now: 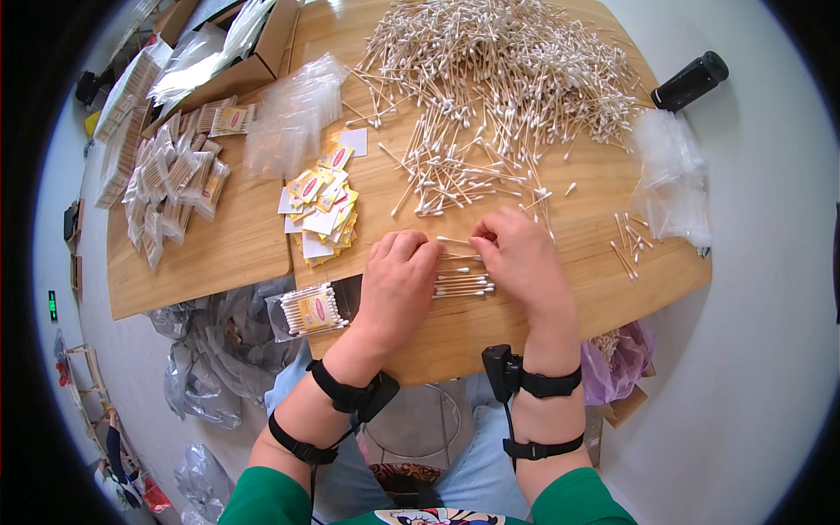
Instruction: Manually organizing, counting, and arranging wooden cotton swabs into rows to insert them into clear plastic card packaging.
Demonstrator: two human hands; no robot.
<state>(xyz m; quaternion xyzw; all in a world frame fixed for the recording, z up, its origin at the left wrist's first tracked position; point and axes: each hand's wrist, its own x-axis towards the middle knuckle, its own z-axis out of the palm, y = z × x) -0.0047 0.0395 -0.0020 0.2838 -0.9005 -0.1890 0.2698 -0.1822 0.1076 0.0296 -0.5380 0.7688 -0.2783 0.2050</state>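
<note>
We Saw Matt Fluff and Glossy Film

We saw a smooth wooden tabletop with a soft sheen and visible grain. The cotton swabs had matt, fluffy tips on smooth sticks that looked wooden. We noted thin, glossy clear plastic bags, wrinkled grey plastic bags with a shine, smooth paper cards, a matt cardboard carton, denim jeans and matt green cloth sleeves.

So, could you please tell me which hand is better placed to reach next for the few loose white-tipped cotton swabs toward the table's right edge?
Probably the right hand: it is nearer those swabs, while the left hand is farther off and would have to cross past the right.
</note>
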